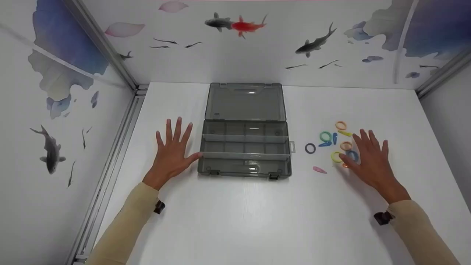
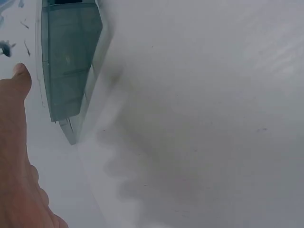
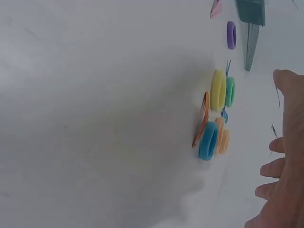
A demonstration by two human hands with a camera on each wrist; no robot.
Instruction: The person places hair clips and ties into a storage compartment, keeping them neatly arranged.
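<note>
A grey see-through organizer box [image 1: 245, 165] stands on the table with its lid [image 1: 246, 103] raised towards the back wall. To its left, my left hand [image 1: 171, 156] is spread and holds nothing; the thumb tip reaches the box's side, and I cannot tell if it touches. Small hair ties lie right of the box, among them a yellow one [image 3: 216, 90], a blue one [image 3: 205, 145] and a purple one [image 3: 231, 35]. Snap hair clips lie among them, including a pink one [image 1: 319, 170] and an orange one [image 3: 203, 118]. My right hand [image 1: 373, 162] spreads, empty, beside this group, its thumb over the yellow tie.
A white table [image 1: 235, 221] carries everything. Behind it rises a white wall [image 1: 243, 62] painted with fish. Metal frame bars [image 1: 117, 147] run along the left side, and a side panel [image 1: 449, 121] stands at the right.
</note>
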